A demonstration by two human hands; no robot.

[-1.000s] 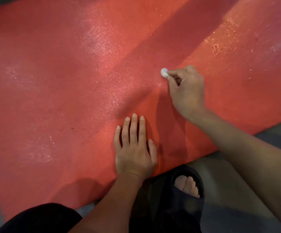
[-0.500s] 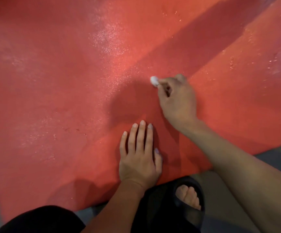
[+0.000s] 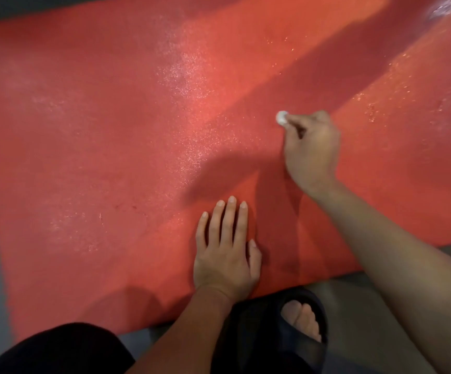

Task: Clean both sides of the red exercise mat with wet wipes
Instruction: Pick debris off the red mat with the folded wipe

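Note:
The red exercise mat (image 3: 110, 144) lies flat on the floor and fills most of the view, with wet glistening streaks across it. My right hand (image 3: 312, 155) is on the mat right of centre, fingers curled round a small balled white wet wipe (image 3: 281, 117) that pokes out at the fingertips and touches the mat. My left hand (image 3: 225, 255) rests flat on the mat near its front edge, fingers straight and together.
Grey floor (image 3: 375, 298) shows along the mat's front edge, at the left and the far top left. My foot in a black slide sandal (image 3: 304, 319) sits just below the mat's edge, and my dark-clothed knee (image 3: 56, 349) is at bottom left.
My right hand has swept the wipe left and then back to the right across the mat. My left hand has stayed pressed flat in the same spot.

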